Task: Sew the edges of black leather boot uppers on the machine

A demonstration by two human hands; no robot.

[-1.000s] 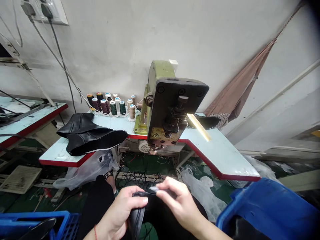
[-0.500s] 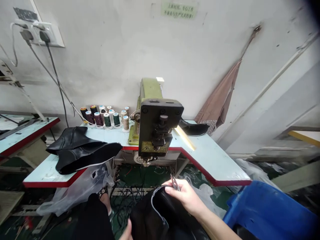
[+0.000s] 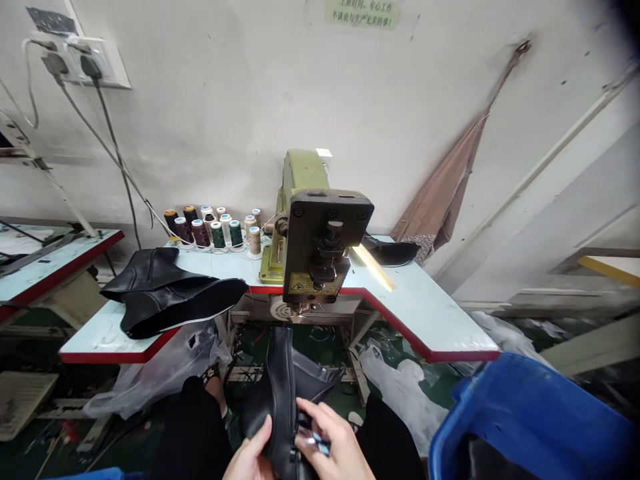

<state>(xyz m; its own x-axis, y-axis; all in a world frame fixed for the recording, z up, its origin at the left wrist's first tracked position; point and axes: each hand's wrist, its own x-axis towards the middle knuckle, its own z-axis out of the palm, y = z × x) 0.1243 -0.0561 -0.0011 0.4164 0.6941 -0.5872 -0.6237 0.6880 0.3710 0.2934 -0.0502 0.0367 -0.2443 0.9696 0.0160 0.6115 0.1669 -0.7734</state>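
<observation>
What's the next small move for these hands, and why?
Probably steady the black leather piece with the left hand before working the small metal tool further. The left thumb lies against the leather, and the right hand holds the tool close by, but blur hides where its tip points.

One cam, on your head: looks forward and down, your fingers (image 3: 320,417) close at bottom edge, counter (image 3: 435,327) farther out mid-frame, wall (image 3: 240,100) beyond it.
</observation>
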